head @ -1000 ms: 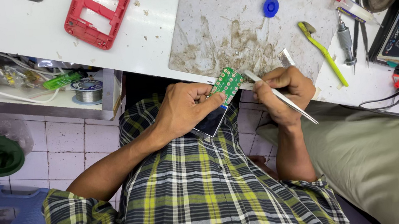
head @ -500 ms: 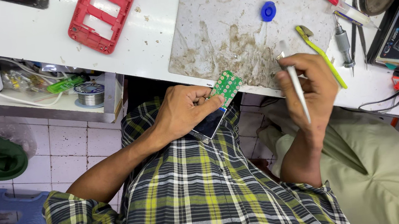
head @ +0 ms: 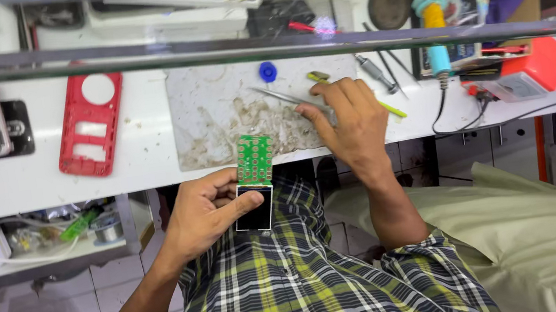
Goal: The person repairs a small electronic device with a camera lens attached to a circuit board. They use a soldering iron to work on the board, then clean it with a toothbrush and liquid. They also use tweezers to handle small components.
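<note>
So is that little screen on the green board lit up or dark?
Dark. The small screen below the green board, held in the left hand, shows plain black, no glow or image.

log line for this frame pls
left hand: holds green circuit board with small dark screen | right hand: on stained work mat, holding tweezers

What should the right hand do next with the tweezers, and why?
Probably lay the tweezers flat on the stained work mat and let go. The right hand rests on the mat with them pointing away from the green circuit board, which the left hand holds, with its small dark screen, off the bench edge, out of the tips' reach.
</note>
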`<act>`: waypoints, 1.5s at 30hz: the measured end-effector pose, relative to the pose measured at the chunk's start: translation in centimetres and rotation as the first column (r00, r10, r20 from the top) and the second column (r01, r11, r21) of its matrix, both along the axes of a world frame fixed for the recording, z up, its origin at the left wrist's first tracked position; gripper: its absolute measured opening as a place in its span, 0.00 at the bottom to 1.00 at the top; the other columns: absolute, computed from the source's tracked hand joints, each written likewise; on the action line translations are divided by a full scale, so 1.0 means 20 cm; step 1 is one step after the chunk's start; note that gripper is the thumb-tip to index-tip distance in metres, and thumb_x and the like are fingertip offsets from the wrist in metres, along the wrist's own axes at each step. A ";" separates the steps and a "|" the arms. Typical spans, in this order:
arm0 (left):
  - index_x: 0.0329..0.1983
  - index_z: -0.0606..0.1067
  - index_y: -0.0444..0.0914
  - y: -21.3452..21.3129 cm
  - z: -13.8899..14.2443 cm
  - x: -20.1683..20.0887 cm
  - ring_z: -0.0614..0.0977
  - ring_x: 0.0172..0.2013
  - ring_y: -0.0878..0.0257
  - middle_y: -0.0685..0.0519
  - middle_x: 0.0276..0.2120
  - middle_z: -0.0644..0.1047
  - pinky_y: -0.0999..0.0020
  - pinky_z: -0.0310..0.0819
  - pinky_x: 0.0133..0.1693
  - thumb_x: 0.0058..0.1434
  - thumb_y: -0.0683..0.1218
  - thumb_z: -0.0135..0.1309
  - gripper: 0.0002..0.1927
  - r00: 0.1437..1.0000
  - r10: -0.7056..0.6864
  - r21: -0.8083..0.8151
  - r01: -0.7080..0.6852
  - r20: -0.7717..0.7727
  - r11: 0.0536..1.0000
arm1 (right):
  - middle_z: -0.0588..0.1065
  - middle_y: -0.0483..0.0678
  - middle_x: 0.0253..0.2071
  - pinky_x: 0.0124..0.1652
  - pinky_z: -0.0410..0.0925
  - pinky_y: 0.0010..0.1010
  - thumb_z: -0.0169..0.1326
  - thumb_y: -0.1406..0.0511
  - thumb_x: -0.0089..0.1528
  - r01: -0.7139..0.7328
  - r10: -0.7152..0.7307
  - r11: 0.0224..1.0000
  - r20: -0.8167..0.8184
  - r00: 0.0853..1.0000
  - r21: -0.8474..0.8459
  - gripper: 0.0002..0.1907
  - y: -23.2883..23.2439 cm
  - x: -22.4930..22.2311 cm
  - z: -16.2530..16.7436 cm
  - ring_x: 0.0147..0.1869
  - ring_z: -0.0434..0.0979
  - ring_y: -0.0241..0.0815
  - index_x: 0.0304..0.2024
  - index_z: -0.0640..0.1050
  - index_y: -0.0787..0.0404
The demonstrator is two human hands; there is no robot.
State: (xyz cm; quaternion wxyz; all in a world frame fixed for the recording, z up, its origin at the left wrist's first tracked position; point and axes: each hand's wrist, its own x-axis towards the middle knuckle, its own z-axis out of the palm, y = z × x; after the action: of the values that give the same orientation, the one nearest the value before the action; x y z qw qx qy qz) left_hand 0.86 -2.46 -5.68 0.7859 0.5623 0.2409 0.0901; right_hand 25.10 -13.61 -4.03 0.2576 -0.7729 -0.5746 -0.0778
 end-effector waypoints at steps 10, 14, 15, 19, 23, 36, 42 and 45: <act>0.49 0.79 0.34 0.17 0.14 0.18 0.83 0.49 0.51 0.48 0.45 0.82 0.60 0.79 0.53 0.56 0.32 0.58 0.17 0.965 0.020 0.964 -0.263 0.263 0.036 | 0.74 0.53 0.35 0.34 0.66 0.39 0.64 0.65 0.64 0.182 -0.100 0.892 -0.213 0.972 0.415 0.10 0.39 0.19 0.34 0.34 0.73 0.50 0.39 0.77 0.65; 0.48 0.81 0.38 0.15 0.08 0.20 0.80 0.54 0.50 0.50 0.48 0.82 0.53 0.74 0.60 0.47 0.32 0.55 0.23 0.977 0.051 0.976 -0.203 0.208 -0.076 | 0.77 0.58 0.30 0.33 0.68 0.54 0.60 0.66 0.54 0.229 -0.246 0.968 0.190 0.950 0.106 0.05 0.58 0.27 0.46 0.35 0.76 0.63 0.30 0.80 0.61; 0.47 0.82 0.39 0.13 0.04 0.20 0.79 0.55 0.50 0.50 0.49 0.81 0.51 0.72 0.61 0.46 0.32 0.55 0.24 0.980 0.046 0.979 -0.191 0.194 -0.077 | 0.78 0.58 0.31 0.34 0.68 0.57 0.60 0.65 0.47 0.227 -0.242 0.969 0.203 0.949 0.098 0.08 0.60 0.29 0.48 0.37 0.77 0.65 0.28 0.80 0.62; 0.48 0.83 0.45 0.09 -0.12 0.17 0.77 0.56 0.49 0.51 0.53 0.80 0.54 0.70 0.62 0.51 0.33 0.56 0.23 0.972 0.098 0.975 -0.204 0.212 -0.083 | 0.76 0.59 0.26 0.27 0.68 0.55 0.56 0.64 0.52 0.118 -0.131 0.990 0.222 0.966 0.071 0.06 0.57 0.34 0.46 0.30 0.79 0.61 0.23 0.78 0.60; 0.46 0.83 0.47 0.18 -0.32 0.18 0.78 0.54 0.48 0.47 0.53 0.80 0.53 0.70 0.60 0.47 0.37 0.58 0.22 0.989 0.013 0.987 -0.148 0.149 -0.065 | 0.73 0.57 0.25 0.27 0.66 0.54 0.54 0.64 0.52 0.092 -0.168 0.943 0.221 0.961 0.319 0.06 0.56 0.36 0.38 0.29 0.76 0.61 0.24 0.74 0.61; 0.45 0.82 0.50 0.30 -0.57 0.23 0.78 0.59 0.50 0.44 0.56 0.78 0.54 0.64 0.68 0.42 0.35 0.52 0.27 0.983 -0.130 0.990 -0.116 0.126 0.076 | 0.74 0.41 0.36 0.49 0.67 0.39 0.56 0.62 0.61 -0.133 -0.125 0.871 0.476 0.870 0.472 0.05 0.23 0.14 0.15 0.45 0.75 0.44 0.39 0.78 0.53; 0.44 0.84 0.48 0.23 -0.53 0.20 0.73 0.62 0.45 0.46 0.57 0.78 0.44 0.58 0.66 0.41 0.32 0.50 0.29 0.996 -0.053 0.995 -0.067 0.070 0.068 | 0.78 0.46 0.45 0.45 0.66 0.41 0.59 0.66 0.65 -0.256 -0.119 0.783 0.540 0.833 0.567 0.05 -0.19 0.06 -0.04 0.45 0.79 0.44 0.39 0.75 0.58; 0.47 0.83 0.46 0.18 -0.44 0.16 0.73 0.66 0.47 0.48 0.60 0.77 0.42 0.53 0.71 0.47 0.31 0.48 0.28 0.997 0.049 0.981 -0.068 0.060 0.179 | 0.79 0.49 0.49 0.48 0.65 0.42 0.59 0.66 0.67 -0.223 -0.159 0.782 0.531 0.832 0.582 0.08 -0.50 0.03 -0.07 0.51 0.77 0.45 0.46 0.74 0.58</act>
State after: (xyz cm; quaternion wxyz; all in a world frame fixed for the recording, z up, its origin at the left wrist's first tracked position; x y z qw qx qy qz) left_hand 4.00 1.13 -14.49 0.2423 0.9245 0.1427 0.2575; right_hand 25.74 -23.69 -5.38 0.3217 -0.5769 -0.5789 -0.4781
